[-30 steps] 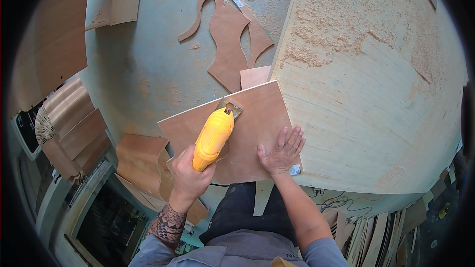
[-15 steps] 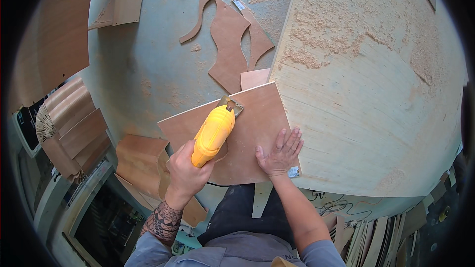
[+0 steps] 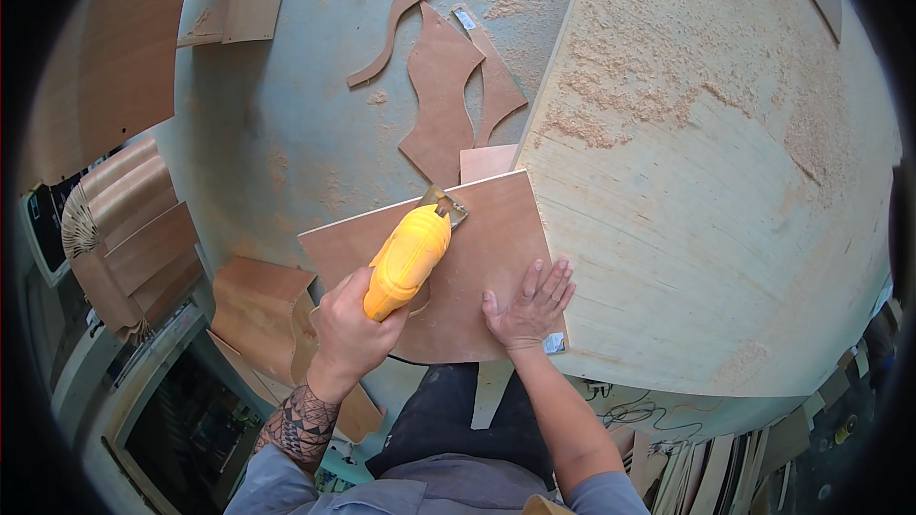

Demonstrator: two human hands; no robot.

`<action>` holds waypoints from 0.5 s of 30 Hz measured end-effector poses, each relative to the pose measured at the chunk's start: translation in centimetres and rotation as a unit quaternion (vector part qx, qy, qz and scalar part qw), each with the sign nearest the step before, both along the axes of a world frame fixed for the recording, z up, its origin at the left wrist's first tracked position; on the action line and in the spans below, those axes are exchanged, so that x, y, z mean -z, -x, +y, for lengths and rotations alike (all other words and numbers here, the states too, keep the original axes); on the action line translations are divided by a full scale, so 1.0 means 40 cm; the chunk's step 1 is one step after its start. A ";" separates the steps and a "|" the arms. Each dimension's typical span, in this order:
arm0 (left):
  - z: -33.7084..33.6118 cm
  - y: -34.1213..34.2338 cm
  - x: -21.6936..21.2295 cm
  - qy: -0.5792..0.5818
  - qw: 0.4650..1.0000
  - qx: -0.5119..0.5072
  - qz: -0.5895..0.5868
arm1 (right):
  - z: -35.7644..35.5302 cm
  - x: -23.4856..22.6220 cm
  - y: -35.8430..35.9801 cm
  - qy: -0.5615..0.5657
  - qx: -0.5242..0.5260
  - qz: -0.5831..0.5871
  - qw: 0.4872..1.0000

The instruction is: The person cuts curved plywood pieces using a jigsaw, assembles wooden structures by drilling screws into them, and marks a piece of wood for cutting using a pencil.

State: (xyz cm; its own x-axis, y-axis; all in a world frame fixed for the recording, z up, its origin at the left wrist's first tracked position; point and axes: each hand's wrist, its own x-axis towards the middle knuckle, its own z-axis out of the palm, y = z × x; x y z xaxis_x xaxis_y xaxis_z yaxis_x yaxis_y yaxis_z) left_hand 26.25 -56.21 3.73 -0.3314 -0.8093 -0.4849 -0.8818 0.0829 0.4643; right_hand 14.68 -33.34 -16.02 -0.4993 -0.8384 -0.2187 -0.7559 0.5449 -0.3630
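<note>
Plywood, reddish-brown and thin, is what we work on: a roughly square board lies at the near edge of the pale counter, its left part jutting out over the blue-grey floor. Our left hand is clamped around the grip of a yellow power saw, whose metal foot sits on the board's far edge, while our right hand lies flat, fingers spread, pressing the board down. As we judge it, the cut is only at its start: the saw's foot stands right at the rim and we cannot make out any finished line behind it. Curved offcuts on the floor and heaps of sawdust on the counter suggest other pieces are already sawn. As for labels, a small white sticker sits on the board's near right corner, just beside our right wrist, and another small pale tag lies on an offcut farther away; both are too small to tell more. Stacked bent wood panels stand to our left.
</note>
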 end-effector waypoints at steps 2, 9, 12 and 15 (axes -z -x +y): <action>-0.005 0.001 -0.002 -0.007 1.000 0.001 -0.001 | -0.001 0.000 -0.001 0.001 -0.001 0.003 1.000; -0.015 0.012 -0.002 0.003 1.000 0.017 0.016 | -0.001 -0.002 -0.001 -0.004 0.000 0.000 1.000; -0.016 0.020 -0.001 0.010 0.999 0.019 0.023 | 0.001 -0.001 0.000 -0.003 0.000 0.005 1.000; -0.019 0.024 -0.003 0.008 1.000 0.020 0.022 | -0.002 -0.002 -0.001 -0.002 -0.002 0.008 1.000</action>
State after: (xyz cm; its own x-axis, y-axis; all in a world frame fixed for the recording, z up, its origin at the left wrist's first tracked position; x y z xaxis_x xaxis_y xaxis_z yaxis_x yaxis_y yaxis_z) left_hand 25.31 -56.99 3.84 -0.3838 -0.8028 -0.4564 -0.8567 0.1250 0.5005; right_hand 14.72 -33.44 -15.93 -0.4996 -0.8393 -0.2142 -0.7634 0.5435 -0.3490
